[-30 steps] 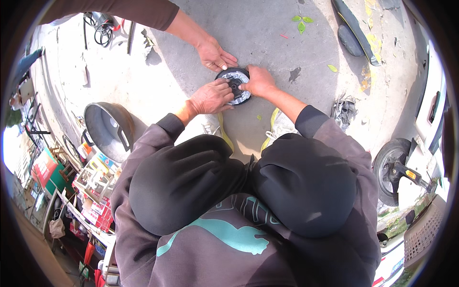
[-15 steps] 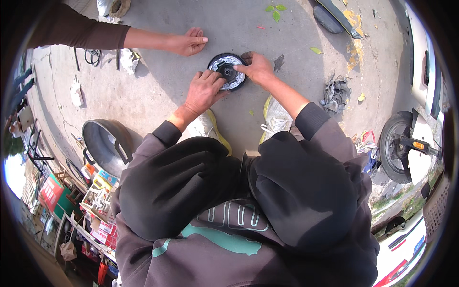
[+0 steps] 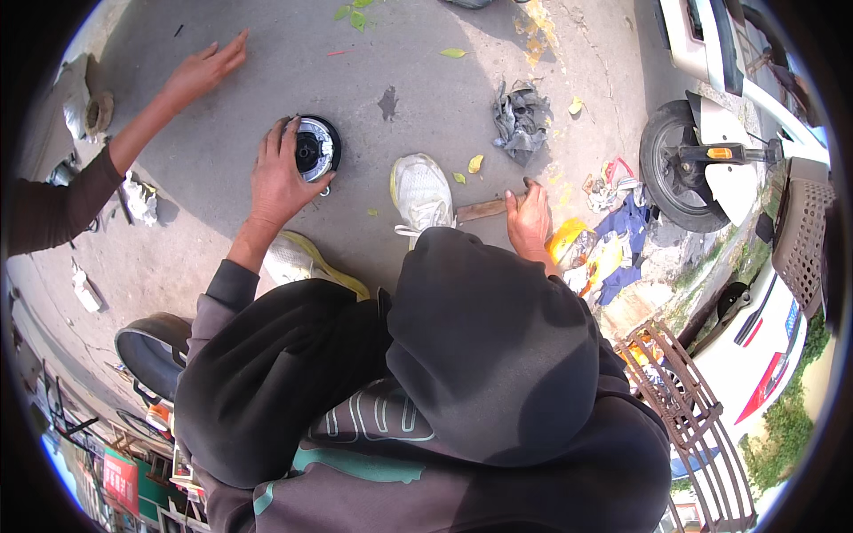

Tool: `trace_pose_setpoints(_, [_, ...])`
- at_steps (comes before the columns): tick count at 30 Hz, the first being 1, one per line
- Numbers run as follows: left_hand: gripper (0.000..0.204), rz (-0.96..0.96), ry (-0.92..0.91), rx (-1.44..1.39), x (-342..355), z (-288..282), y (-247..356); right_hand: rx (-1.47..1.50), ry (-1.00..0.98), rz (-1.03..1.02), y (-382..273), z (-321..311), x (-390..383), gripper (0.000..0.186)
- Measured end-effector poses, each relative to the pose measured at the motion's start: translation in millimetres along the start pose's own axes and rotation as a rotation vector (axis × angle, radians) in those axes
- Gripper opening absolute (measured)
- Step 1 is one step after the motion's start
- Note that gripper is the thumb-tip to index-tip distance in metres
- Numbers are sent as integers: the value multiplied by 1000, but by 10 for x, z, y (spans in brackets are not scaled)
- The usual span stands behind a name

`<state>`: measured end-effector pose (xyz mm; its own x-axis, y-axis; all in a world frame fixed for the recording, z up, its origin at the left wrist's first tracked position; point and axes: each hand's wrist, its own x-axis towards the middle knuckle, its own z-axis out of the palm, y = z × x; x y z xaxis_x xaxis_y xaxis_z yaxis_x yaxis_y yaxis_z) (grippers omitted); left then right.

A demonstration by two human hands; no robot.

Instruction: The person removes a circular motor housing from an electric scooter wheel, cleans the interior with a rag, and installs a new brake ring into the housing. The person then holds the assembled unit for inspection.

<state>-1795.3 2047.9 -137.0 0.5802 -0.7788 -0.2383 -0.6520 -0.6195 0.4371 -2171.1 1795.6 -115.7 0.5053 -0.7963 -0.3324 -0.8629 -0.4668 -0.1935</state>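
Observation:
My left hand (image 3: 279,171) grips the near-left rim of a round brake drum (image 3: 317,153), thumb at the near edge and fingers at the far edge. The part has a black outer ring, a silver face and a dark centre, and it rests on the concrete. Off to the right, beside my right shoe (image 3: 421,194), my right hand (image 3: 530,222) is closed on the end of a flat wooden handle (image 3: 481,210). The handle's other end runs up to the shoe; any head on it is hidden.
Another person's hand (image 3: 203,73) reaches in at upper left, fingers extended. Crumpled grey plastic (image 3: 522,122) and rags (image 3: 625,233) lie on the right, near a scooter wheel (image 3: 680,165). A black tub (image 3: 153,354) stands at left, a rusty metal rack (image 3: 689,400) at lower right.
The view has swung right. My right hand has left the brake drum and moved to the wooden handle, while my left stays on the drum. The other person's hand has drawn away from it.

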Motion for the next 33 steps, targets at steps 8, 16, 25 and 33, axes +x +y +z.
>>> trace_pose_setpoints(8, [107,-56,201,41,373,-70,-152,-154,65,-5,356,283,-733,60])
trace_pose_setpoints(16, [112,12,90,-110,331,-169,-263,-54,-92,329,614,619,-1056,60])
trace_pose_setpoints(25, [85,-53,235,-213,114,-254,-317,783,-373,881,859,811,-92,60])
trace_pose_setpoints(33, [37,-482,586,13,-278,-754,-1895,340,-493,514,889,484,89,47])
